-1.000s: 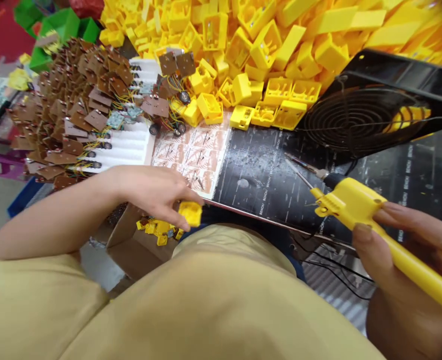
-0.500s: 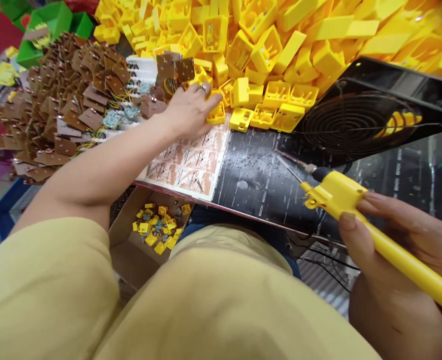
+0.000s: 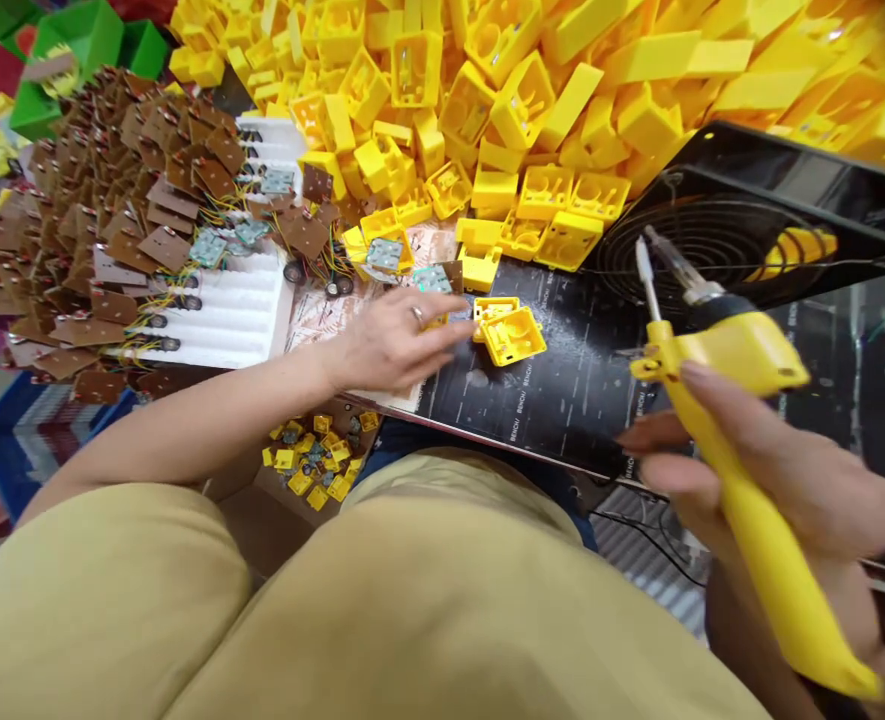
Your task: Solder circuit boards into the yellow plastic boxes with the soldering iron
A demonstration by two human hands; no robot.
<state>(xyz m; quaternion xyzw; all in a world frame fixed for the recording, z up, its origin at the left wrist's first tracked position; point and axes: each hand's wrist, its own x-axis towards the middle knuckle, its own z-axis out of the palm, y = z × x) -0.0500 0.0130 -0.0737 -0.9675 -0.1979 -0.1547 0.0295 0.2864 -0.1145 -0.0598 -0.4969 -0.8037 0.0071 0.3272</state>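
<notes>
My left hand (image 3: pixel 401 340) is over the printed sheet at the bench edge, its fingers stretched out and slightly apart. Its fingertips reach the near side of two open yellow plastic housings (image 3: pixel 513 335), which lie overlapped on the black mat. Just beyond the fingers are small circuit boards (image 3: pixel 433 279), and a bit of yellow plastic shows under the hand. My right hand (image 3: pixel 779 480) is wrapped round the handle of a yellow soldering iron (image 3: pixel 742 540). Its metal tip (image 3: pixel 644 265) points up and away, above the mat, clear of the housings.
Yellow housings (image 3: pixel 517 100) are heaped along the back. Brown circuit boards (image 3: pixel 112 180) with wires pile up at left by a white ribbed tray (image 3: pixel 239 310). A black fan (image 3: pixel 682 220) stands at right. Below the bench, a cardboard box (image 3: pixel 251 525) holds yellow parts.
My left hand has come from the housing pile towards me, and two housings now lie on the black mat. My right hand has turned the soldering iron more upright, tip raised.
</notes>
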